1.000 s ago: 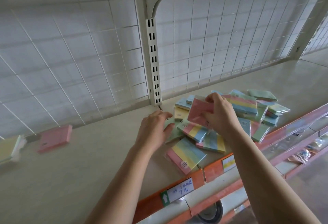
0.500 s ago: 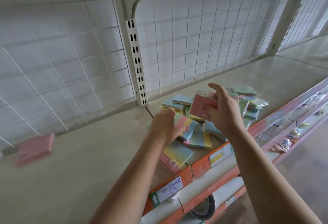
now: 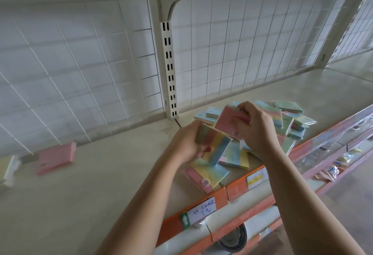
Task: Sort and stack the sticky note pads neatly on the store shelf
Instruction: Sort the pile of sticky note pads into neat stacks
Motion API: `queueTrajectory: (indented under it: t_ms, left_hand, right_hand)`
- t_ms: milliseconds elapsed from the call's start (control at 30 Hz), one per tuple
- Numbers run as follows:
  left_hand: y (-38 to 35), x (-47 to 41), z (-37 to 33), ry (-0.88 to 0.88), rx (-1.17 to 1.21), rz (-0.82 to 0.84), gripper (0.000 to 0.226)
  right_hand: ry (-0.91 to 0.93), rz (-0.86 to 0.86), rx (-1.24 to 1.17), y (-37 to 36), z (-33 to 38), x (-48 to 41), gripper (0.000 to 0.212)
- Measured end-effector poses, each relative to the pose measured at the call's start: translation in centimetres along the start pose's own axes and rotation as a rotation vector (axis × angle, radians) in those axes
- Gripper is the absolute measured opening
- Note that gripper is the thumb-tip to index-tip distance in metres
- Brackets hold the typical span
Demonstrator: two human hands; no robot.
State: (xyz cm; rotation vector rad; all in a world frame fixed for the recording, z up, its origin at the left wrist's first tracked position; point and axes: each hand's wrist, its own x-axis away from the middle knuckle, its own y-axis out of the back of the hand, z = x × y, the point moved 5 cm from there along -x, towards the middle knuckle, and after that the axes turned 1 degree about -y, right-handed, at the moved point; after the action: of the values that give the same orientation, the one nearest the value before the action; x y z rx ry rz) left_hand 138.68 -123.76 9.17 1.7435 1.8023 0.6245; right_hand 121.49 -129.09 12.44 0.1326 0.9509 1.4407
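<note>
A loose heap of pastel sticky note pads (image 3: 290, 121) lies on the cream shelf (image 3: 101, 184), right of the slotted upright. My right hand (image 3: 256, 129) grips a pink pad (image 3: 228, 121), raised above the heap. My left hand (image 3: 185, 143) holds a striped multicolour pad (image 3: 216, 143) lifted just left of the pink one. A striped pad with a round sticker (image 3: 210, 172) sits at the shelf's front edge below my hands. Far left on the shelf lies a single pink pad (image 3: 55, 158).
A white wire grid (image 3: 80, 63) backs the shelf. The slotted upright post (image 3: 169, 69) stands at the back centre. An orange price rail (image 3: 222, 196) with paper labels runs along the front edge. A pale pad stack (image 3: 8, 170) shows at the far left edge.
My left hand has picked a striped pad out of the heap and lifted it. My right hand keeps hold of the pink pad, now close beside the left hand.
</note>
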Motion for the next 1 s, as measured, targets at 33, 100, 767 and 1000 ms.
queueTrajectory:
  t_ms: [33,100,767,1000]
  left_hand:
    - [0.6,0.5,0.3,-0.013,0.016,-0.028,0.037]
    - [2.0,1.4,1.1,-0.013,0.019,-0.105,0.031]
    - [16.0,15.3,13.4,0.171,0.000,-0.545,0.022]
    - [20.6,21.2,17.6,0.231,0.020,-0.612,0.027]
  right_hand:
    - [0.005,-0.002,-0.020,-0.3,0.5,0.1,0.020]
    - [0.010,0.001,-0.044,-1.1,1.3,0.1,0.019]
    - [0.088,0.356,-0.259,-17.0,14.9,4.6,0.012]
    - [-0.018,0.397,-0.426,-22.7,19.6,6.9,0.008]
